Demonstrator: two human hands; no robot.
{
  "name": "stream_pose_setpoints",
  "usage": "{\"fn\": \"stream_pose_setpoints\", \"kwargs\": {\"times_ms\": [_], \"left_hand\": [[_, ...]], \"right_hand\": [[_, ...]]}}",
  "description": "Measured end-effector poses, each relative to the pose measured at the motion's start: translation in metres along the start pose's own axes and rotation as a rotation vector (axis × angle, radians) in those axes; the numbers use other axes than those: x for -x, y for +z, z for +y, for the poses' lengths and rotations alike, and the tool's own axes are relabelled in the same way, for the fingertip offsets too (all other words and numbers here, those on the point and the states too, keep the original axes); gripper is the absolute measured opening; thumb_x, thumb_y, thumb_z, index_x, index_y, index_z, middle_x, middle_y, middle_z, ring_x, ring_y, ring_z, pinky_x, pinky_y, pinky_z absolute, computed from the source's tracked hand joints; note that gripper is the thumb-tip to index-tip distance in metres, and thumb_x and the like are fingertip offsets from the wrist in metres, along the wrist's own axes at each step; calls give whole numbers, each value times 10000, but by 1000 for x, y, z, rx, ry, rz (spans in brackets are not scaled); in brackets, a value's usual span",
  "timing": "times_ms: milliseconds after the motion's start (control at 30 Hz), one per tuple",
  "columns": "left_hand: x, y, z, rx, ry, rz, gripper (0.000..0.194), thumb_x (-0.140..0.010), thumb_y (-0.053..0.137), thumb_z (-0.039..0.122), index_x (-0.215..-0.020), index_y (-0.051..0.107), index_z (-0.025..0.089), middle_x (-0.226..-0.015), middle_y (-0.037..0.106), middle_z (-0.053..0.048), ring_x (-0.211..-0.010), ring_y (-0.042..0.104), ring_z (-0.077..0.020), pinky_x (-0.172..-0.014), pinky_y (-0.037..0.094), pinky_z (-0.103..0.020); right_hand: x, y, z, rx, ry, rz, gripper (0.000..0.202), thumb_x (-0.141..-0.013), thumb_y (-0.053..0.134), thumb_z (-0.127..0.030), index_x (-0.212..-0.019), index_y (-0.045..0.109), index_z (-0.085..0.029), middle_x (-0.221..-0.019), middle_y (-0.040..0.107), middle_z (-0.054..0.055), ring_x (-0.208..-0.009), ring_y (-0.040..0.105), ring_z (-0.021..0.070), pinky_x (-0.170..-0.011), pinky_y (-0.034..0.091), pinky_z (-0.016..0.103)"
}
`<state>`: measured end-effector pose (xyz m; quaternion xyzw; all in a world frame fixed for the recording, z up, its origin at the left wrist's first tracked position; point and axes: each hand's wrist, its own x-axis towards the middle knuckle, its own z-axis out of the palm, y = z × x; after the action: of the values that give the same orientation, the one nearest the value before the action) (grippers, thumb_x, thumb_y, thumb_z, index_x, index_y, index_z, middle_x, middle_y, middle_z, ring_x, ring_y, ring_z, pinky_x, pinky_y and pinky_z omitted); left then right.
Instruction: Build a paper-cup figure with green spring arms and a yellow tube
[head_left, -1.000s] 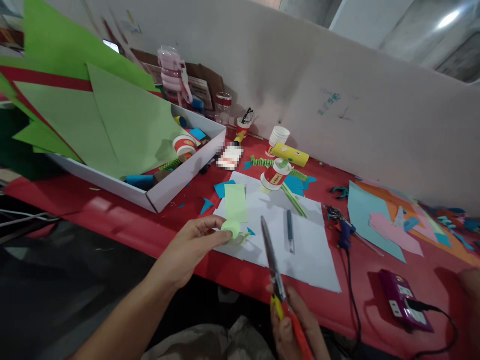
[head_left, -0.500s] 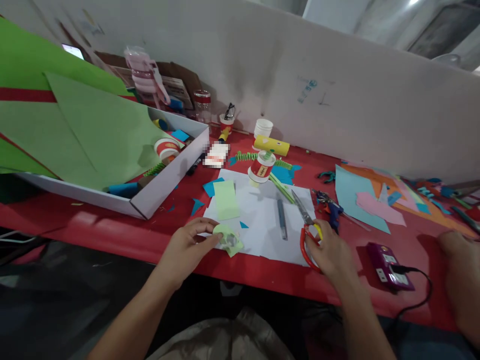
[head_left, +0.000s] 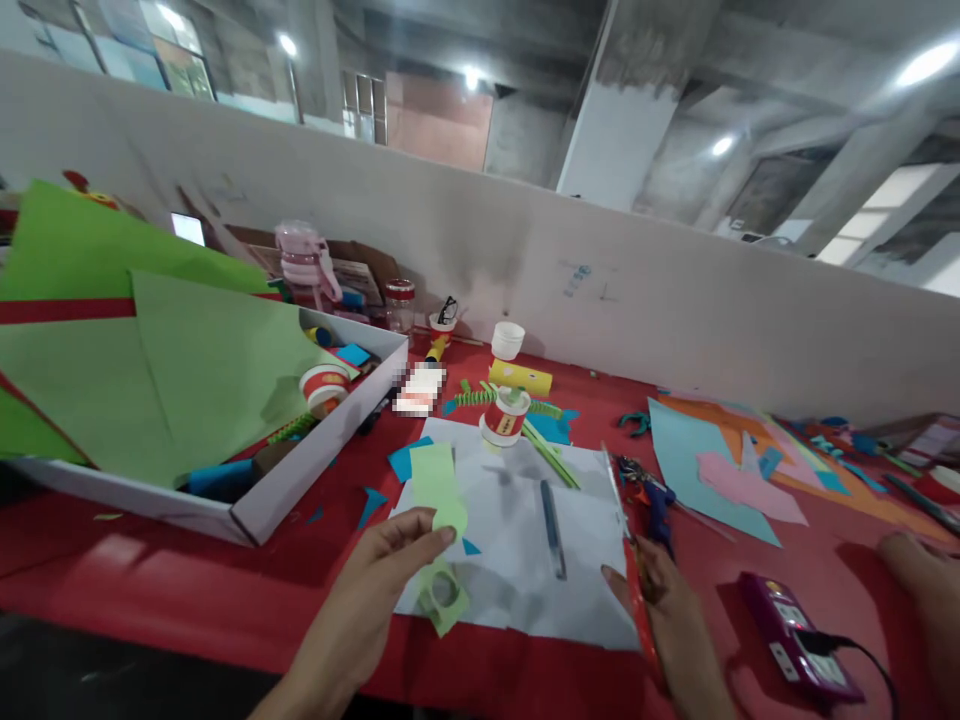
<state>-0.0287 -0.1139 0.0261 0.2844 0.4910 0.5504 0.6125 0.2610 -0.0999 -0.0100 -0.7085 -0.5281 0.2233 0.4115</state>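
Note:
My left hand (head_left: 379, 575) pinches a small round piece of light green paper (head_left: 451, 517) between thumb and fingers. Just below it, a green paper scrap with a round hole (head_left: 442, 592) lies on the white paper (head_left: 510, 590). Scissors with red handles (head_left: 637, 600) are in my right hand (head_left: 667, 610), blades pointing up and away. Between the hands a grey cutter (head_left: 553, 530) rests on the white sheet. A light green rectangle (head_left: 433, 475) lies behind the round piece. Further back stands a red and white paper cup (head_left: 504, 416) with green folded strips.
A white box (head_left: 322, 450) with large green sheets (head_left: 217, 370) stands at the left. A yellow tube (head_left: 521, 377) lies behind the cup. Toward the right are a glue gun (head_left: 660, 510), coloured paper (head_left: 697, 450), a purple power socket (head_left: 799, 635) and another person's hand (head_left: 915, 570).
The view has tilted up. My left hand has lifted the round green piece away from the holed scrap, which now lies below it. The scissors have turned more upright in my right hand.

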Motion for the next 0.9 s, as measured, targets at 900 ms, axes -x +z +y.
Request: {"fn": "stream_pose_setpoints", "kwargs": {"times_ms": [900], "left_hand": [[30,36,-13,-141,19,-98,226,-661,812,363,-758,713,185,-787,682,-16,-762,583,-164,-723,457,-260]], "right_hand": [[72,60,-86,-891,159,-325,411,-777,772,-338,-1090,523,-242,-762,596,-65,-465,503,59,-417,453,177]]}}
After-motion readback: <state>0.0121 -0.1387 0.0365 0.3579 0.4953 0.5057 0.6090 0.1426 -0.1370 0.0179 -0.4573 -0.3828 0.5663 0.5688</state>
